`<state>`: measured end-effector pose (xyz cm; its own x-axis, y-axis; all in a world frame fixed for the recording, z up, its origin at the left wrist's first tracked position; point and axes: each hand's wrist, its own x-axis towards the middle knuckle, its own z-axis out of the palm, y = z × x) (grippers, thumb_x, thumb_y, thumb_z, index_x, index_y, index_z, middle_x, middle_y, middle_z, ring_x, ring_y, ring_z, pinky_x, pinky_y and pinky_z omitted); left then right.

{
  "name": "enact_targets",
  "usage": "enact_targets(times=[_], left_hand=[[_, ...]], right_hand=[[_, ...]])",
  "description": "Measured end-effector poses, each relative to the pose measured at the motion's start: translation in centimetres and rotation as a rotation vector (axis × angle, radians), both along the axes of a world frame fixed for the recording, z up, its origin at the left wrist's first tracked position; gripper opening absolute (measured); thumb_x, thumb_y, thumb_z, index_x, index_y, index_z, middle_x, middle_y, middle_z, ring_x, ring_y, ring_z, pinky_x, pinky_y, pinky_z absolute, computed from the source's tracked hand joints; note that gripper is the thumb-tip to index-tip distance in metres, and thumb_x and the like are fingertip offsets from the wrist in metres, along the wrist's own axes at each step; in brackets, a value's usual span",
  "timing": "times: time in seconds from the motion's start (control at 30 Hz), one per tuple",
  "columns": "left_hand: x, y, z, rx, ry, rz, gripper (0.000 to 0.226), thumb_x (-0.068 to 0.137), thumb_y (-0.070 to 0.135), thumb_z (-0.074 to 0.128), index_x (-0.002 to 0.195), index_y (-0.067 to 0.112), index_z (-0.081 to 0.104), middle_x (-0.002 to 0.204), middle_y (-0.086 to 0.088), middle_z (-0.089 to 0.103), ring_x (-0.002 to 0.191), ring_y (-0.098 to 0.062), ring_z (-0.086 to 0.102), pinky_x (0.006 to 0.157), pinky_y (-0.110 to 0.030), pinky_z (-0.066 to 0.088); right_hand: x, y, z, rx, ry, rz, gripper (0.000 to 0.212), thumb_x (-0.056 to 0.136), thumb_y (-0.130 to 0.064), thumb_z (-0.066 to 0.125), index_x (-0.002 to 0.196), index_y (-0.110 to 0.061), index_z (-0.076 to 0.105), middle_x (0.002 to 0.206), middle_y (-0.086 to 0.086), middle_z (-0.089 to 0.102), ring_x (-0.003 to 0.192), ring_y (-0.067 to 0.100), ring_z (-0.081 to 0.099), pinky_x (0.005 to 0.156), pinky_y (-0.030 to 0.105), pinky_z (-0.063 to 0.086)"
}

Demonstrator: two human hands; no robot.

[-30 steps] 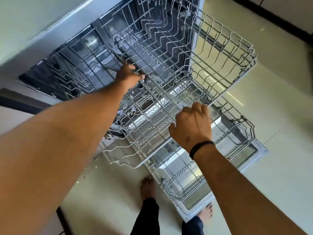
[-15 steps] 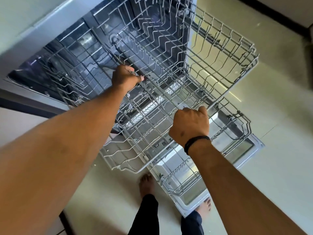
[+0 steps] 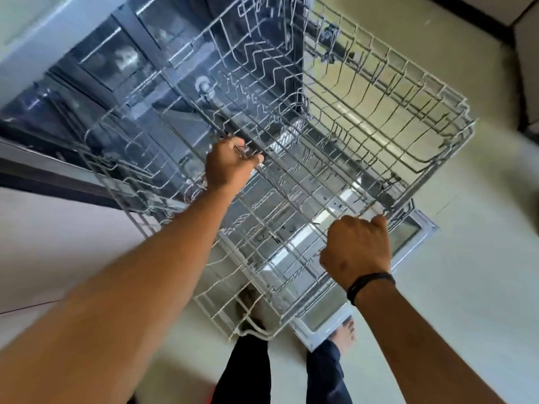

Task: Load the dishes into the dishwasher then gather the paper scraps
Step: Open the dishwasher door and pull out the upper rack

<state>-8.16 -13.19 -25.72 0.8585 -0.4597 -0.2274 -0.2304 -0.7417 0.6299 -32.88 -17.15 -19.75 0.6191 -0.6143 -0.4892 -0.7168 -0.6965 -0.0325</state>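
The dishwasher (image 3: 122, 68) stands open in front of me, its door (image 3: 408, 243) folded down over the floor. Its grey wire upper rack (image 3: 393, 112) is pulled far out and holds no dishes. My left hand (image 3: 227, 167) grips a wire inside the rack near its middle. My right hand (image 3: 357, 252), with a black band at the wrist, curls around the rack's front rim. A lower wire rack (image 3: 233, 310) sticks out underneath, also bare. No dishes or paper scraps are in view.
A pale counter edge (image 3: 35, 30) runs along the upper left. Light tiled floor (image 3: 466, 287) spreads to the right. My bare feet (image 3: 345, 333) and dark trouser legs stand at the door's front edge. A dark skirting strip (image 3: 472, 13) crosses the top right.
The upper rack has slid further out toward me, with both hands holding it. The lower rack now reaches over my left foot. The view shifted and blurred slightly.
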Motion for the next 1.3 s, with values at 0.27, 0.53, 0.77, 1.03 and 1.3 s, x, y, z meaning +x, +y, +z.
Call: enact_targets(times=[0.27,0.53,0.77,1.03,1.3], left_hand=[[-4.5,1.2,-0.4,-0.021,0.003,-0.023,0.052,0.078,0.030,0.086,0.124,0.018,0.067,0.074,0.018,0.062,0.063,-0.001,0.061,0.072,-0.028,0.057],[-4.9,1.0,0.2,0.050,0.024,-0.103,0.066,0.088,0.031,0.077,0.145,0.012,0.050,0.136,-0.013,0.063,0.114,-0.028,0.066,0.085,-0.033,0.056],[-8.7,3.8,5.1,0.053,0.119,-0.196,0.067,0.095,0.033,0.068,0.152,0.015,0.038,0.146,-0.018,0.053,0.124,-0.038,0.060,0.100,-0.052,0.052],[-12.7,9.5,19.1,-0.009,0.218,-0.250,0.055,0.095,0.037,0.067,0.143,0.016,0.050,0.117,-0.010,0.069,0.080,-0.014,0.065,0.070,-0.032,0.054],[-16.5,15.2,27.4,-0.048,0.256,-0.233,0.052,0.095,0.036,0.070,0.141,0.018,0.054,0.144,-0.003,0.058,0.129,-0.016,0.054,0.101,-0.025,0.037]], right_hand=[[-3.4,1.5,-0.6,0.013,0.086,-0.049,0.030,0.087,-0.025,0.052,0.062,-0.021,0.036,0.067,-0.007,0.041,0.078,0.019,0.061,0.096,0.040,0.032],[-3.1,1.5,-1.0,-0.008,0.043,-0.128,0.033,0.091,-0.043,0.045,0.066,-0.021,0.048,0.078,-0.006,0.062,0.079,0.020,0.060,0.096,0.041,0.032],[-3.1,1.7,2.2,0.307,-0.350,-0.460,0.020,0.087,-0.042,0.056,0.085,-0.026,0.068,0.094,-0.004,0.070,0.092,0.022,0.063,0.092,0.038,0.049],[-3.3,2.8,15.2,0.429,-0.468,-0.430,0.018,0.091,-0.034,0.056,0.082,-0.020,0.063,0.089,-0.003,0.066,0.083,0.018,0.062,0.071,0.029,0.046],[-2.5,4.6,24.7,0.412,-0.524,-0.315,0.027,0.089,-0.026,0.059,0.067,-0.011,0.057,0.062,-0.001,0.058,0.062,0.015,0.052,0.055,0.021,0.035]])
